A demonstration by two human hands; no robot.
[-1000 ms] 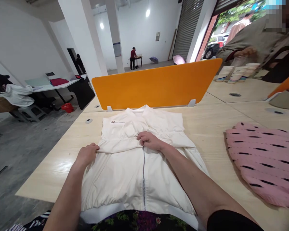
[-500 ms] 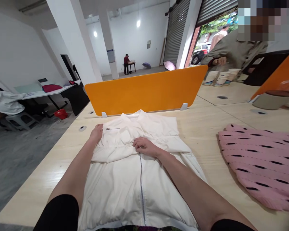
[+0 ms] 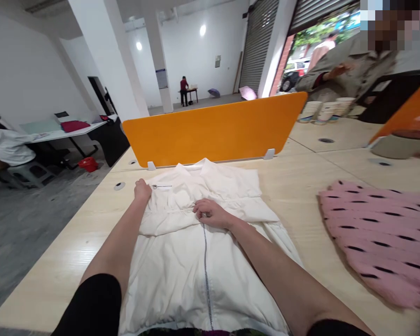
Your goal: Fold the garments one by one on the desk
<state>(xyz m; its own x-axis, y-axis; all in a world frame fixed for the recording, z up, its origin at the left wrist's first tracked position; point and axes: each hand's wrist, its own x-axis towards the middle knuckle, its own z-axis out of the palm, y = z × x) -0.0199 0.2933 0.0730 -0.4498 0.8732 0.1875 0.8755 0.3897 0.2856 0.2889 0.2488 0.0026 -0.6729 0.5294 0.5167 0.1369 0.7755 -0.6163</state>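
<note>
A white zip-front jacket (image 3: 182, 261) lies flat on the light wooden table (image 3: 301, 196), its sleeves folded across the chest. My left hand (image 3: 142, 190) rests on the jacket's upper left edge near the shoulder, fingers curled onto the cloth. My right hand (image 3: 210, 213) presses on the middle of the jacket at the top of the zip, fingers bent and gripping the folded sleeve fabric.
An orange divider panel (image 3: 213, 128) stands along the table's far side. A pink knitted garment with black dashes (image 3: 381, 238) lies at the right. Stacked paper cups (image 3: 324, 111) sit beyond, next to a person in a grey jacket (image 3: 346, 70). Another desk stands at left.
My left hand has moved from the folded sleeve's left end up to the jacket's shoulder edge. My right hand has stayed at the zip.
</note>
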